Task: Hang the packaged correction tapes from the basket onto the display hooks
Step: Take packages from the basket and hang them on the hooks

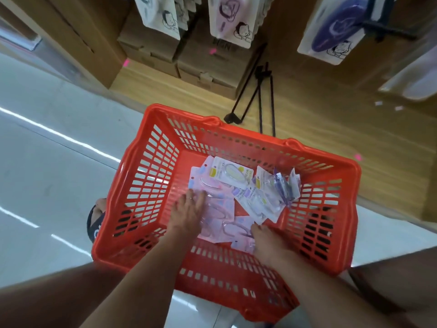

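Note:
A red plastic basket [151,166] stands on the floor below me. Several packaged correction tapes lie loose on its bottom: a yellow one [233,172], pink ones [205,183], and lilac ones [264,202]. My left hand [188,213] lies flat with straight fingers on the pink packs at the left of the pile. My right hand [267,242] reaches into the near right of the pile, its fingers touching a lilac pack [238,229]; whether it grips anything is unclear. More packaged tapes [233,17] hang on display hooks above the basket.
Cardboard boxes [205,65] stand on a low wooden shelf [319,119] behind the basket, with loose black hooks [260,91] lying beside them. A purple pack [331,29] hangs at top right. My shoe [95,221] shows left of the basket on the pale floor.

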